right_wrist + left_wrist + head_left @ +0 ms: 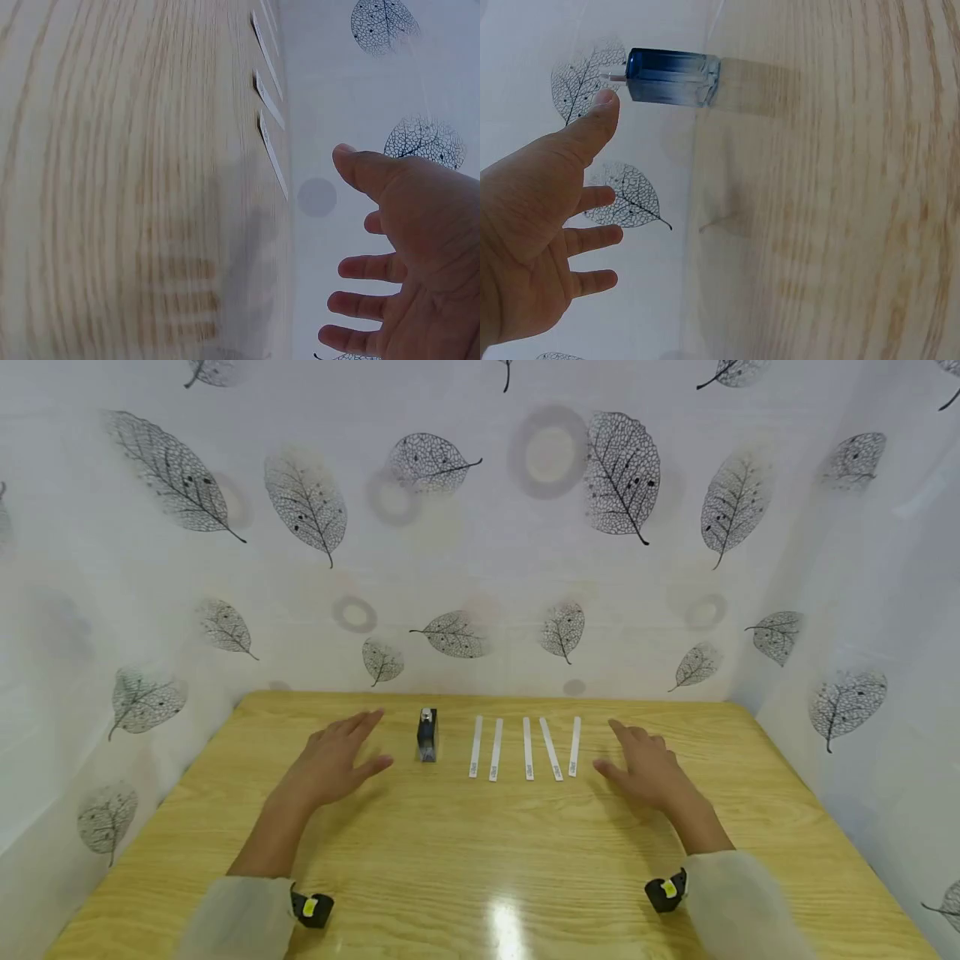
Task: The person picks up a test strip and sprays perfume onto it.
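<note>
A small perfume bottle (427, 737) of dark blue glass fading to clear stands upright toward the back of the table, its pale spray nozzle bare on top. My left hand (330, 765) hovers left of it with fingers extended and thumb apart, holding nothing. In the left wrist view the thumb overlaps the area near the nozzle of the bottle (673, 77). Several white paper test strips (527, 748) lie in a row right of the bottle, printed at their near ends. Just right of the last strip (574, 747), my right hand (647, 767) hovers with spread fingers, holding nothing.
The wooden table (465, 860) ends at a white curtain (480, 552) with a leaf print, which hangs behind it and along both sides. A black wrist camera (312, 910) sits at the left sleeve, another camera (665, 891) at the right sleeve.
</note>
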`<state>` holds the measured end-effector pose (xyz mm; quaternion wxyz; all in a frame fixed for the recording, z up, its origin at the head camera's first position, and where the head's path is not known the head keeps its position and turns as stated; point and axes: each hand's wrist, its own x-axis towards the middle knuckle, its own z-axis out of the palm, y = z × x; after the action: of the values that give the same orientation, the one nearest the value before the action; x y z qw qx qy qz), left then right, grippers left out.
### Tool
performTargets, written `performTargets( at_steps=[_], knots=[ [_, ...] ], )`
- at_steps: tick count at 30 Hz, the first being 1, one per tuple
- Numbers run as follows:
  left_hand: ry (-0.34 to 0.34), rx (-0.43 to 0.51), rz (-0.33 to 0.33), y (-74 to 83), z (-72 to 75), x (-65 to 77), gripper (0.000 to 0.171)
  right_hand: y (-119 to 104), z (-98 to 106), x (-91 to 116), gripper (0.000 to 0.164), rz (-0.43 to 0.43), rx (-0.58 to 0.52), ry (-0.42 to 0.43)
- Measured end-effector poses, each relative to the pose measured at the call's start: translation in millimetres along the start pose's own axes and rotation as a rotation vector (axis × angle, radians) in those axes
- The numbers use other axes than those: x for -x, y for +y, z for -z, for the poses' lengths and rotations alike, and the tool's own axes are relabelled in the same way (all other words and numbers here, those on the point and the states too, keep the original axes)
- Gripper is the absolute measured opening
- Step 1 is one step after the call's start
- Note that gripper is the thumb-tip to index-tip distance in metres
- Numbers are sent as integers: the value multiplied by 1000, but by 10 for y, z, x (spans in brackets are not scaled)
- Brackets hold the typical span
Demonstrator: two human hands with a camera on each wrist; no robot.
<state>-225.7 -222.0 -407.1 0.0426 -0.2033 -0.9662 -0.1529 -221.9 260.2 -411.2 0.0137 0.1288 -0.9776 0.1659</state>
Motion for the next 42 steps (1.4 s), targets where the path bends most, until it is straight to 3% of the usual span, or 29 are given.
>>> performTargets(
  at_steps=[11, 18, 26, 35, 42],
  knots=[
    [-48, 36, 5, 65, -151, -154, 78, -104, -197, -133, 73, 0, -78, -42],
    [-68, 76, 10, 132, -207, -266, 76, -183, -306, -215, 72, -34, -111, -78],
    [-90, 88, -16, 186, -268, -427, 77, -255, -402, -291, 73, -102, -147, -55],
    [-126, 109, -5, 201, -269, -601, 83, -254, -421, -361, 76, -171, -248, -36],
    [-151, 205, 17, 215, -241, -718, 88, -230, -364, -369, 68, -230, -299, -17]
  ],
)
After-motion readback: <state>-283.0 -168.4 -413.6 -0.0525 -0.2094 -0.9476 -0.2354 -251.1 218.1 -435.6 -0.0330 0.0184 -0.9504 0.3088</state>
